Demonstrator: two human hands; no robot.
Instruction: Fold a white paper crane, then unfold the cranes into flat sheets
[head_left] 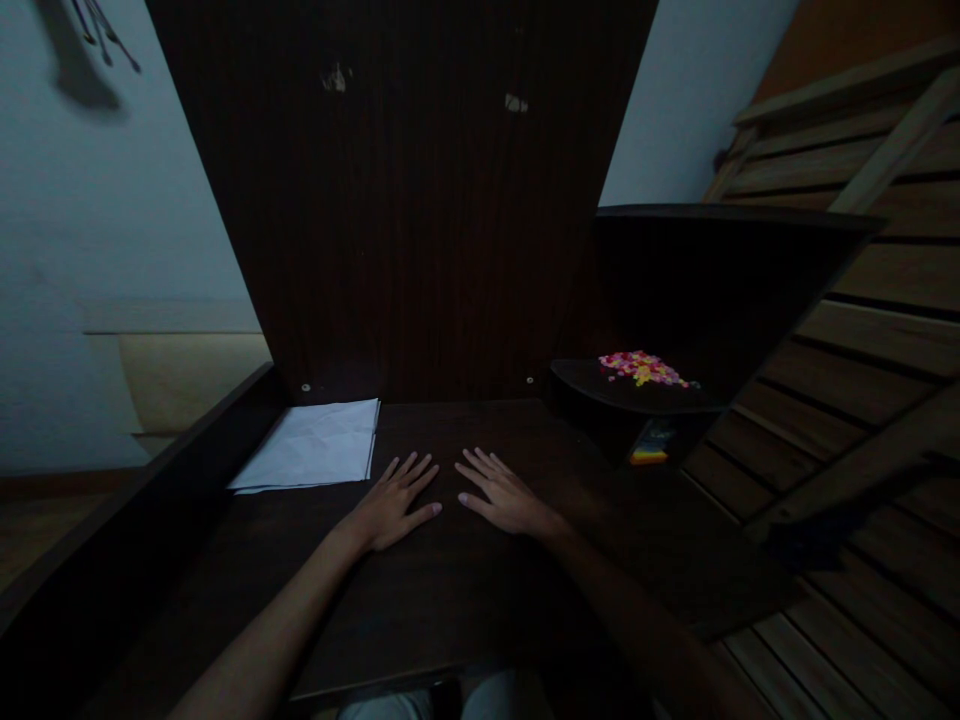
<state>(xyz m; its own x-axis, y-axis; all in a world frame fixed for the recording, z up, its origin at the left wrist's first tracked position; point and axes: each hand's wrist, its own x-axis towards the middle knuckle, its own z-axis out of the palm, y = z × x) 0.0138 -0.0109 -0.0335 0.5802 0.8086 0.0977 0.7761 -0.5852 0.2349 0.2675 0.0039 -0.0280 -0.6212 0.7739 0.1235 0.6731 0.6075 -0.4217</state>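
My left hand (392,508) lies flat on the dark wooden desk (427,620), its fingers spread and pointing away from me. Beside it, a short gap to the right, my right hand (504,497) rests palm down the same way. Neither hand holds anything. Just beyond and left of my left hand is a stack of white paper sheets (311,447), apart from the fingers. Farther off to the right of my right hand, a heap of small pink, red and yellow pieces (643,368) sits on a low corner shelf; their kind is too small to tell.
A tall dark back panel (420,220) rises behind the desk, and a raised side board (150,500) borders its left. The rounded corner shelf (585,378) has a small colourful object (651,445) beneath it. Wooden slats (892,340) stand at the right.
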